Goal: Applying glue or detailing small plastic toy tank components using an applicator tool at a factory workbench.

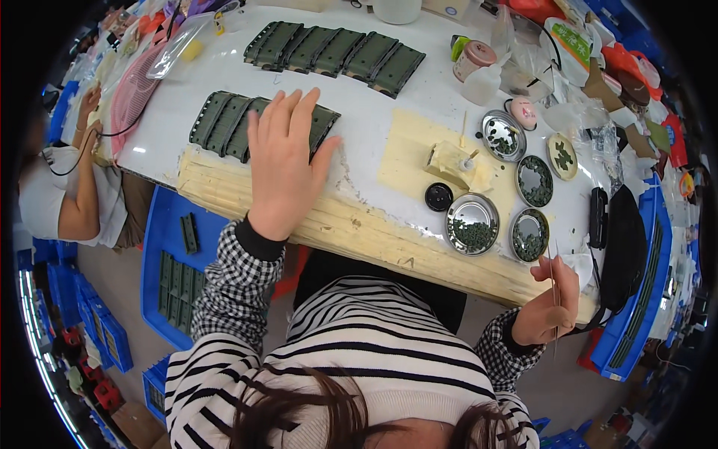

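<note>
Evidently laid out for reach: left hand (284,161) spread flat, fingers open and pointing toward twelve o'clock, palm pressed on the nearer row of dark green ribbed panels (224,123), seemingly to pin the overlapped pieces down rather than to lift any. Right hand (552,303) down at four o'clock, off the front edge of the white surface (366,112), closed around thin metal tweezers (555,280) held upright, tips up, apparently parked at the ready beside the dishes. Second row of green panels (336,51) lined up at twelve o'clock, well apart from the pressing hand, overlapped like shingles, probably to save room. Round metal dishes (471,224) holding small dark bits, clustered at three o'clock, near the tweezer hand, likely for picking from without stretching. Small black round lid (438,197) just beside the nearest dish; pale block (449,161) with a stick in it on a yellowish patch behind. Worn, pale front edge of the surface exposed under the left wrist. Blue crate (168,247) at eight o'clock below, holding more green pieces. Another person's arm (78,209) at nine o'clock, apart from both hands.
</note>
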Available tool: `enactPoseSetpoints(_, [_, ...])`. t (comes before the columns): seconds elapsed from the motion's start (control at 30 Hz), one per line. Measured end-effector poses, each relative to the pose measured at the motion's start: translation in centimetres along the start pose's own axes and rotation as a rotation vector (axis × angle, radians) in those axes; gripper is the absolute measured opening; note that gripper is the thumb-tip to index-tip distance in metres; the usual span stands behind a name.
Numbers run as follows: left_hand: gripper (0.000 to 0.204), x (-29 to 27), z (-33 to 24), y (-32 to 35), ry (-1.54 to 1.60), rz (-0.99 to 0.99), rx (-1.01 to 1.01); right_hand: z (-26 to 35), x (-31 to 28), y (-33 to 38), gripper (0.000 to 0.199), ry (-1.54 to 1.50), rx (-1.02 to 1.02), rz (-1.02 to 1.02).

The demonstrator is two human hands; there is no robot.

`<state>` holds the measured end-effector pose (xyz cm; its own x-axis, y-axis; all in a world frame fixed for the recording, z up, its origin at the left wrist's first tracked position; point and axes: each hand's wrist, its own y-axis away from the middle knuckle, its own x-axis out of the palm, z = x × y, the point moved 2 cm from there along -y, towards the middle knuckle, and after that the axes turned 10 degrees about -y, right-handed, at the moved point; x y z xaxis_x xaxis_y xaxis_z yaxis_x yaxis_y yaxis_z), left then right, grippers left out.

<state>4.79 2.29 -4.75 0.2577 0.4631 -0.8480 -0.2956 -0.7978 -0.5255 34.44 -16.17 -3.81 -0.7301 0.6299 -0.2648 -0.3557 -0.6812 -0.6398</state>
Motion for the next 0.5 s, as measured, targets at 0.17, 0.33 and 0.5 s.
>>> enactPoseSetpoints(0.17, [0.020, 2.3, -3.2, -9.5, 0.121, 0.276, 0.197, -0.4, -0.1, -0.2, 0.081, 0.058, 0.028, -0.027])
enactPoseSetpoints(0.33, [0.050, 11.2, -3.8, -14.0, -0.234, 0.286, 0.341, 1.4, -0.6, 0.2, 0.079, 0.087, -0.021, -0.011])
enactPoseSetpoints(0.5, [0.021, 2.7, -5.0, -12.0, 0.293, 0.044, 0.502, 0.3, -1.7, 0.3, 0.080, 0.056, 0.182, 0.019])
